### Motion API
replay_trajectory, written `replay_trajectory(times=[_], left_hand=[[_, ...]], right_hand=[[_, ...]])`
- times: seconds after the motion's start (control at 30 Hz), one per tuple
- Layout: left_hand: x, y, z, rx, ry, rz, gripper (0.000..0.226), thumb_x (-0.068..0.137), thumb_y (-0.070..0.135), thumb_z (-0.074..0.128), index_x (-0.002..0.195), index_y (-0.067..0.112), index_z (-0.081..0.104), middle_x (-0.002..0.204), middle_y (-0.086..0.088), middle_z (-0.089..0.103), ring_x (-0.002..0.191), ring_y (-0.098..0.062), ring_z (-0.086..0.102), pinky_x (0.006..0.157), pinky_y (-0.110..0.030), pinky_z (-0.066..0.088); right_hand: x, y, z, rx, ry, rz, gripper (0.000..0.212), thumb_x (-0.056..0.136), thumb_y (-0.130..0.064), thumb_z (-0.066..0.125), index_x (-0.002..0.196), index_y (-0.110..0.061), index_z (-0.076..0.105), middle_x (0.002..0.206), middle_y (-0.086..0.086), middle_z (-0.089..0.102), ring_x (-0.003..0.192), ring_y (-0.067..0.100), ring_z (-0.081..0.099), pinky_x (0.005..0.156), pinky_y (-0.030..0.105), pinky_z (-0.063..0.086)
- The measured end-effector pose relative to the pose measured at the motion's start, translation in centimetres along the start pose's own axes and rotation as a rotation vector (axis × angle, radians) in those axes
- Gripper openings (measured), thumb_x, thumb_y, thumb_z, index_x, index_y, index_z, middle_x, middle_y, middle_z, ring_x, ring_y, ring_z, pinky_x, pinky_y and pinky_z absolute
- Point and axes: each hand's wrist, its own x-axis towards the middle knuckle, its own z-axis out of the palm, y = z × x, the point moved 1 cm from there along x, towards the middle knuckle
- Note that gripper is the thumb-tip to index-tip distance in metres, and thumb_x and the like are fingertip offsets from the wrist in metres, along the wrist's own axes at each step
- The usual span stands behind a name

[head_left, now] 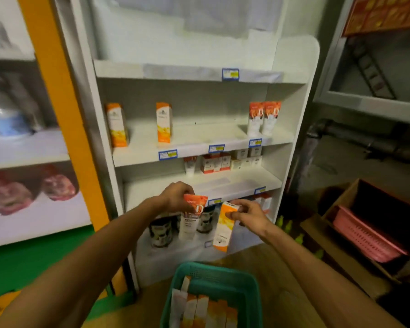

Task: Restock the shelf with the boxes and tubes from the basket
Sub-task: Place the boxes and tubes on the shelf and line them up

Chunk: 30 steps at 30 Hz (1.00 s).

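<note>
Here, the left hand (pixel 175 196) gripped the orange top end of a white tube (pixel 191 217), fingers curled over it, so the tube hung cap-down in the air. Just to its right, the right hand (pixel 247 215) pinched the upper end of an orange and white box (pixel 223 227), which hung tilted, its lower end towards the viewer. Tube and box were close together but apart, both held in front of the lower shelves of a white shelf unit (pixel 291 129).

Below the hands, nearest the viewer, stood a green basket (pixel 223 274) on the wooden floor, holding more orange and white boxes (pixel 208 311) upright in a row.

Behind the held items, dark jars (pixel 161 230) sat on a low shelf, partly hidden by the tube and the left wrist. One shelf up were small white and orange packs (pixel 215 162). On the shelf above that stood two tall orange boxes (pixel 163 121) at the left and middle, well apart, and two upright tubes (pixel 263 118) touching at the right. Blue price tags (pixel 168 154) lined the shelf edges.

At the far right, a cardboard carton (pixel 339 204) held a pink basket (pixel 365 235). At the left was a blurred neighbouring shelf beside an orange post (pixel 57 91).
</note>
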Motion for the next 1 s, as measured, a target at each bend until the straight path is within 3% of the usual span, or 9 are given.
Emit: replay_trajectory(times=[0.1,0.33,0.5,0.57,0.7,0.77,0.93,1.0], left_hand=[[-0.7,1.9,-4.0,-0.011,0.055,-0.016,0.030,0.070,0.023,0.088,0.095,0.017,0.071,0.095,-0.005,0.069,0.089,-0.023,0.066,0.077,-0.036,0.056],[-1.4,5.7,-11.0,-0.115,0.249,-0.035,0.029,0.069,0.018,0.088,0.090,0.016,0.069,0.092,-0.002,0.070,0.085,-0.019,0.065,0.072,-0.030,0.054],[-0.2,6.5,-13.9,-0.219,0.383,-0.093,0.031,0.068,0.018,0.089,0.091,0.015,0.070,0.094,-0.006,0.071,0.081,-0.017,0.063,0.070,-0.030,0.051],[0.8,5.9,-15.1,-0.272,0.407,-0.130,0.035,0.066,0.017,0.091,0.095,0.014,0.071,0.095,-0.006,0.072,0.085,-0.019,0.066,0.074,-0.033,0.055],[2.8,3.4,-17.9,-0.353,0.439,-0.142,0.034,0.057,0.017,0.094,0.082,0.019,0.071,0.087,-0.008,0.074,0.083,-0.027,0.072,0.078,-0.050,0.060],[3.6,2.8,-18.8,-0.367,0.475,-0.136,0.033,0.060,0.016,0.093,0.083,0.019,0.071,0.088,-0.008,0.074,0.084,-0.026,0.072,0.079,-0.049,0.060],[6.4,2.7,-19.1,-0.375,0.588,-0.113,0.047,0.066,0.015,0.091,0.109,0.011,0.072,0.095,-0.004,0.074,0.084,-0.019,0.071,0.081,-0.043,0.060],[7.7,3.2,-18.9,-0.344,0.598,-0.103,0.040,0.068,0.016,0.090,0.104,0.014,0.072,0.094,-0.002,0.073,0.083,-0.018,0.070,0.077,-0.039,0.060]], right_hand=[[0.1,-2.8,-1.4,0.085,0.032,-0.026,0.039,0.082,-0.012,0.078,0.118,-0.017,0.063,0.095,0.009,0.068,0.083,0.022,0.069,0.069,0.031,0.057],[0.1,-9.1,-3.8,0.252,0.104,-0.084,0.041,0.082,-0.006,0.077,0.118,-0.006,0.058,0.108,0.015,0.069,0.094,0.028,0.070,0.065,0.032,0.056],[1.9,-12.7,-4.6,0.275,0.111,-0.187,0.034,0.081,-0.001,0.076,0.112,-0.009,0.063,0.108,0.017,0.068,0.089,0.022,0.070,0.063,0.026,0.056],[3.4,-14.3,-4.5,0.286,0.126,-0.222,0.035,0.082,-0.003,0.076,0.114,-0.009,0.063,0.108,0.013,0.069,0.092,0.023,0.070,0.068,0.030,0.059],[7.5,-17.3,-4.0,0.262,0.167,-0.281,0.041,0.081,-0.011,0.079,0.117,-0.019,0.063,0.115,0.007,0.068,0.099,0.023,0.069,0.082,0.040,0.061],[9.4,-18.9,-3.7,0.252,0.172,-0.296,0.044,0.083,-0.012,0.078,0.122,-0.020,0.061,0.119,0.004,0.065,0.103,0.023,0.067,0.084,0.039,0.060],[13.8,-21.1,-3.1,0.228,0.224,-0.313,0.052,0.084,-0.014,0.076,0.132,-0.018,0.057,0.128,0.004,0.062,0.110,0.023,0.064,0.092,0.043,0.057],[15.3,-21.1,-3.1,0.205,0.235,-0.317,0.052,0.084,-0.015,0.076,0.133,-0.018,0.057,0.128,0.003,0.062,0.111,0.022,0.063,0.094,0.043,0.056]])
